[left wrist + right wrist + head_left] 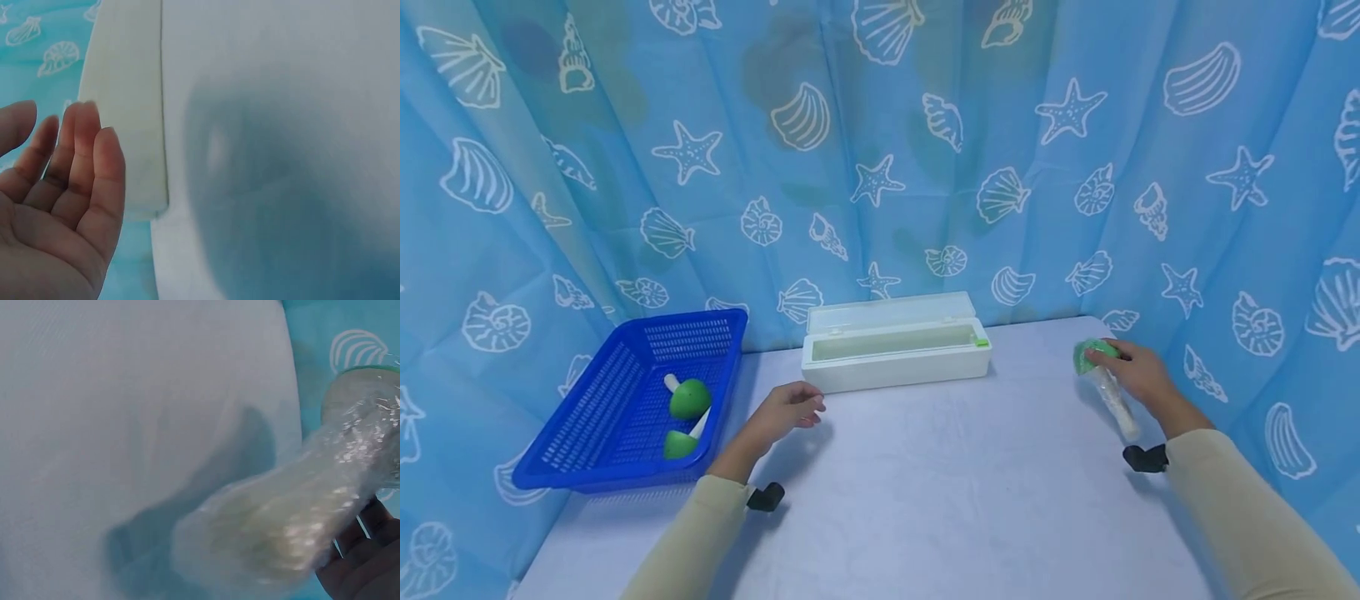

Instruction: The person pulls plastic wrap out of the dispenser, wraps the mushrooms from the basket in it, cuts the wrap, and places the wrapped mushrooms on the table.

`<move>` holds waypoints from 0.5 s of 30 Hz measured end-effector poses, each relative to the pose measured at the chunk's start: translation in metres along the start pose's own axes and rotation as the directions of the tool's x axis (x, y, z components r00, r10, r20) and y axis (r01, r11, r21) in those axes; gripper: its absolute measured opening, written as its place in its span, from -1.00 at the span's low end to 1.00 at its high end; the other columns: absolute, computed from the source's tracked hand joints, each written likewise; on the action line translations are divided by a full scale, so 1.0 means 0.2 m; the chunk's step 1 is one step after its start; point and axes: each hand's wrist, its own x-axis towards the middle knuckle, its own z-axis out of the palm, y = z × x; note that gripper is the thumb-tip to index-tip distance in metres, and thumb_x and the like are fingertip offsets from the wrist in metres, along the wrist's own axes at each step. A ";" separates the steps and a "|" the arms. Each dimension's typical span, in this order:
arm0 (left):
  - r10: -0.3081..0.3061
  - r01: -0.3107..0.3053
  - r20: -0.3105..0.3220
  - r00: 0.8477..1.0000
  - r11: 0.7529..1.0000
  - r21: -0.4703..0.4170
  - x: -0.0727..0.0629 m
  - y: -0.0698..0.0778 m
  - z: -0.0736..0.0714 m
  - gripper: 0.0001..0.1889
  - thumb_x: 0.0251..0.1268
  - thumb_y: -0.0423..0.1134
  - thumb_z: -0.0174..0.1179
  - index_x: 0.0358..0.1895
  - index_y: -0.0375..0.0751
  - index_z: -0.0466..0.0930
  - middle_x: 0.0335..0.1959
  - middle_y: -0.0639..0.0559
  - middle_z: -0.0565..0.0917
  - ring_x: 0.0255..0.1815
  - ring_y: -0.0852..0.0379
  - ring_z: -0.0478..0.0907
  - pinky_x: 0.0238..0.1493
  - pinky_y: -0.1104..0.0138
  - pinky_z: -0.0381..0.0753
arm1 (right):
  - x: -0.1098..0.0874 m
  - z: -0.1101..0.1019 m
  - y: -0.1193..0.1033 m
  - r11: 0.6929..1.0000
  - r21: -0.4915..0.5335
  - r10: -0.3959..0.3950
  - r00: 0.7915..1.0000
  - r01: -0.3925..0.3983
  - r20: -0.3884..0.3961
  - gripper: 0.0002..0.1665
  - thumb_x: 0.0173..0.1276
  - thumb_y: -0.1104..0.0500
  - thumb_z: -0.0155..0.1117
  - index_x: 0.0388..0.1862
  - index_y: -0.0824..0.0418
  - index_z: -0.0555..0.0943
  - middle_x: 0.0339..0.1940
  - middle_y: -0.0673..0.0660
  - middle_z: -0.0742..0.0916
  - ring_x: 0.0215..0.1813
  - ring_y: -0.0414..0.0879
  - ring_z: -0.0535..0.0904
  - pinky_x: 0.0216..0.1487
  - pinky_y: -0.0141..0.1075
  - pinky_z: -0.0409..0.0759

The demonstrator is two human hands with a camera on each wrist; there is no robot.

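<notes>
At the right of the table my right hand grips a toy mushroom by its green cap. Clear plastic wraps the mushroom, and its pale stem points down toward me. In the right wrist view the wrapped stem fills the lower middle, with part of the right hand at the edge. My left hand is raised over the table beside the white box, its fingers loosely bent. The left wrist view shows that hand's palm holding nothing. The box's lid stands raised at the back.
A blue plastic basket sits at the left, with two green-capped mushrooms in it. The box has a bright green tab at its right end. A blue curtain with shell prints hangs behind the white-covered table.
</notes>
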 end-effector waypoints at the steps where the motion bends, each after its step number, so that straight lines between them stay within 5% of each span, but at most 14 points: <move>1: -0.008 0.008 -0.020 1.000 1.000 -0.008 0.00 -0.01 -0.01 -0.68 0.46 -0.15 0.11 0.09 -0.32 0.53 -0.13 -0.09 0.66 -0.15 0.04 0.63 -0.03 0.18 0.60 | 0.00 0.00 0.01 1.000 -0.006 0.006 1.000 -0.006 0.014 0.20 0.31 -0.51 -0.08 0.53 0.37 -0.03 0.45 0.59 0.05 0.39 0.55 -0.01 0.22 0.38 0.11; 5: -0.010 0.003 -0.124 0.992 0.998 -0.055 0.02 -0.03 -0.02 -0.71 0.46 -0.21 0.11 0.07 -0.33 0.51 -0.08 -0.19 0.64 -0.11 -0.02 0.61 -0.05 0.16 0.61 | 0.02 0.02 0.07 0.999 -0.018 0.035 0.997 -0.034 0.072 0.21 0.31 -0.52 -0.11 0.53 0.39 -0.04 0.44 0.60 0.06 0.38 0.55 -0.01 0.23 0.38 0.10; 10: -0.028 0.003 -0.276 0.961 0.996 -0.091 0.07 -0.05 -0.02 -0.66 0.44 -0.17 0.12 0.14 -0.30 0.40 0.03 -0.28 0.56 -0.05 -0.12 0.58 -0.03 0.10 0.59 | 0.02 0.05 0.10 0.995 0.000 0.098 0.990 -0.098 0.097 0.24 0.29 -0.55 -0.15 0.52 0.41 -0.05 0.43 0.61 0.07 0.33 0.51 0.09 0.22 0.34 0.17; 15: -0.091 0.046 -0.335 0.938 0.989 -0.140 0.13 -0.07 -0.01 -0.54 0.43 -0.10 0.14 0.25 -0.27 0.31 0.18 -0.29 0.47 0.04 -0.17 0.54 0.04 0.04 0.54 | 0.03 0.05 0.07 0.997 0.012 0.081 0.996 -0.082 0.044 0.21 0.32 -0.53 -0.18 0.52 0.40 -0.05 0.43 0.59 0.10 0.36 0.51 0.09 0.22 0.35 0.18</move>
